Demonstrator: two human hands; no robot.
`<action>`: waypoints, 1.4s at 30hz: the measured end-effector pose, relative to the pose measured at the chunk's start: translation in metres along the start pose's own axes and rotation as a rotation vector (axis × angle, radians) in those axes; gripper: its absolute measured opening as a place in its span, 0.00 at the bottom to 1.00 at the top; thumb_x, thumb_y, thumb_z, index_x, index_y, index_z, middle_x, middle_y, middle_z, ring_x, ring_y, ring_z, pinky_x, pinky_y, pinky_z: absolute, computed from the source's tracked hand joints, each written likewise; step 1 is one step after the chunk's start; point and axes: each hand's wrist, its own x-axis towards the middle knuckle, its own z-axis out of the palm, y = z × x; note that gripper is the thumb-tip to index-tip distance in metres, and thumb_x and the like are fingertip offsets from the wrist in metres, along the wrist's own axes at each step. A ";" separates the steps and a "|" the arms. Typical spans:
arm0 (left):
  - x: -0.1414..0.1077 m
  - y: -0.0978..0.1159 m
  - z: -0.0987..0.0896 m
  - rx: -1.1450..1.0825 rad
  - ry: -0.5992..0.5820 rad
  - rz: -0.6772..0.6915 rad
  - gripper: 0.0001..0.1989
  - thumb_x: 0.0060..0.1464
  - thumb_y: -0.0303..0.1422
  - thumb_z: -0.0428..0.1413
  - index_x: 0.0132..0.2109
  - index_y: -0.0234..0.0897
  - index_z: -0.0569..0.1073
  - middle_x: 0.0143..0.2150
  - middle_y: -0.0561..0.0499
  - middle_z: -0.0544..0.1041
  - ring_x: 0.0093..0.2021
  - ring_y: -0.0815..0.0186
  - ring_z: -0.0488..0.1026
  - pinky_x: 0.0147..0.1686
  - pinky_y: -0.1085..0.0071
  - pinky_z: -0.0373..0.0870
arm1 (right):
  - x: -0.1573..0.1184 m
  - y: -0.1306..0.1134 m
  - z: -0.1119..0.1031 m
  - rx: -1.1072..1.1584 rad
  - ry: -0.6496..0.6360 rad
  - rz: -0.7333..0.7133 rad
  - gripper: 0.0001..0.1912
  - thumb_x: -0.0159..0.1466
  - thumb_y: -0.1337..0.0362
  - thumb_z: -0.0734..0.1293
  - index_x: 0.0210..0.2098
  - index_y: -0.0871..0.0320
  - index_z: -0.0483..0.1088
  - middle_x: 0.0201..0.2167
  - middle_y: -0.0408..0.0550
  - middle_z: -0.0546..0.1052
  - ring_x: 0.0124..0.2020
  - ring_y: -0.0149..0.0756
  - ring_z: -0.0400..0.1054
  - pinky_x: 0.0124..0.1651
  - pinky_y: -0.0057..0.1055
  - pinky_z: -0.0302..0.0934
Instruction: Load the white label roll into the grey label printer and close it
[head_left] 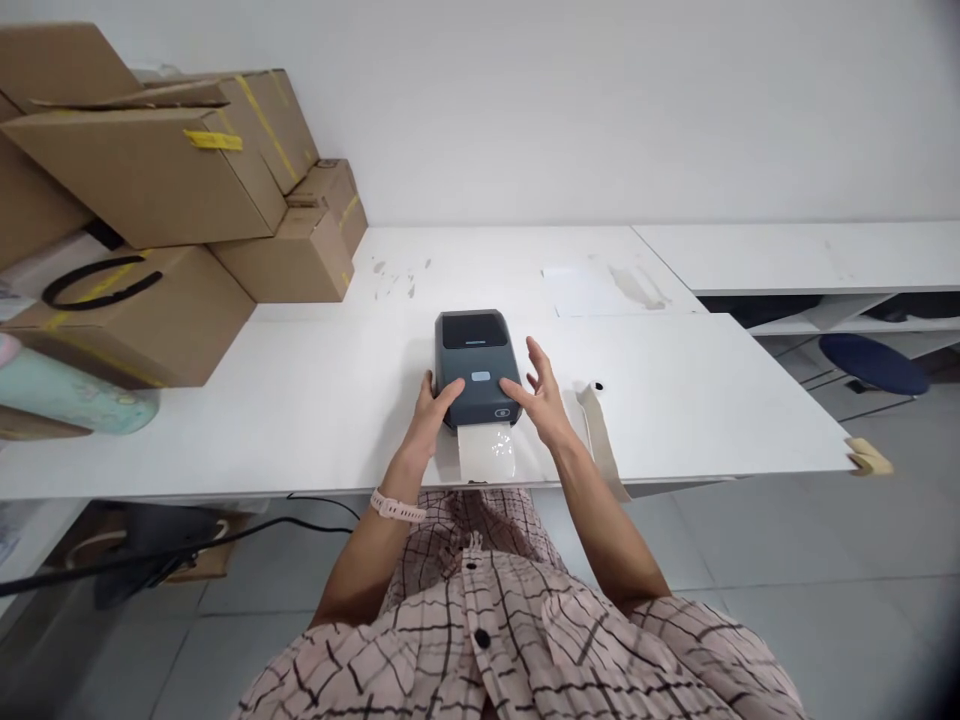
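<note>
Centre frame, the dark label printer [477, 362]! Left hand [429, 418]: thumb on top, fingers partly hidden, grip impossible to tell. Right hand [546, 402]: splayed wide, thumb touching. Left edge, bottle [71, 390] cut off.

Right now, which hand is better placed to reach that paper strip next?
Likely the right hand: it is nearer the paper strip and mostly open. The left hand is across the printer, at its other side.
</note>
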 end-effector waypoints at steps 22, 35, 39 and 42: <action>-0.080 -0.052 0.017 -0.041 -0.067 -0.299 0.22 0.44 0.50 0.63 0.35 0.35 0.73 0.28 0.51 0.72 0.24 0.71 0.66 0.21 0.73 0.60 | -0.010 0.020 0.016 0.182 0.048 0.047 0.37 0.58 0.52 0.70 0.64 0.50 0.58 0.67 0.50 0.61 0.67 0.46 0.55 0.68 0.49 0.51; -0.070 -0.057 -0.010 0.192 0.084 -0.049 0.21 0.50 0.51 0.59 0.30 0.35 0.72 0.23 0.54 0.71 0.23 0.70 0.66 0.23 0.74 0.60 | -0.022 -0.014 0.025 -0.864 -0.117 -0.730 0.15 0.69 0.59 0.60 0.54 0.54 0.65 0.50 0.52 0.77 0.58 0.45 0.66 0.67 0.48 0.45; -0.053 -0.043 -0.014 0.186 0.281 0.227 0.22 0.59 0.48 0.52 0.53 0.39 0.72 0.56 0.46 0.75 0.55 0.62 0.72 0.49 0.69 0.69 | -0.026 -0.017 0.031 -0.891 -0.132 -0.740 0.13 0.70 0.59 0.60 0.50 0.57 0.67 0.46 0.53 0.78 0.55 0.45 0.68 0.66 0.47 0.49; -0.039 -0.033 -0.006 0.168 0.226 0.226 0.28 0.61 0.49 0.49 0.63 0.41 0.66 0.69 0.46 0.62 0.68 0.61 0.58 0.64 0.66 0.58 | -0.030 -0.014 0.021 -0.672 -0.057 -0.559 0.17 0.69 0.56 0.60 0.55 0.55 0.66 0.52 0.53 0.75 0.60 0.46 0.64 0.66 0.50 0.51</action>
